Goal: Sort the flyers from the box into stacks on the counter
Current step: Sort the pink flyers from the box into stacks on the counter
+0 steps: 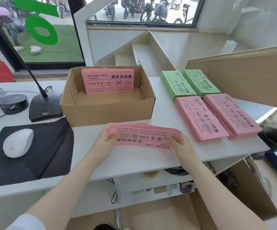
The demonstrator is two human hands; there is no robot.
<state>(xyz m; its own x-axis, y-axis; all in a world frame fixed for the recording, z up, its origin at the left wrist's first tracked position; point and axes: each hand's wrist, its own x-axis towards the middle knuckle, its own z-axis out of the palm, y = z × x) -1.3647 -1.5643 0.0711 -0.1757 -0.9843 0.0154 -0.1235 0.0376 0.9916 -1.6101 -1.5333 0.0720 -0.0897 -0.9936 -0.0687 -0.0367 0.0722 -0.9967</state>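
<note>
sorting nearly done: four stacks (209, 103) right of box (108, 112); both hands' fingers (116, 136) pinch pink bundle (144, 138); one batch (108, 81) remains inside.

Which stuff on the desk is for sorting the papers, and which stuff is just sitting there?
For the sorting:
- pink bundle held by the left hand and right hand
- cardboard box with pink flyers still inside
- two green stacks
- two pink stacks

Just sitting there:
- white mouse on a black pad
- desk microphone
- round black gadget
</note>
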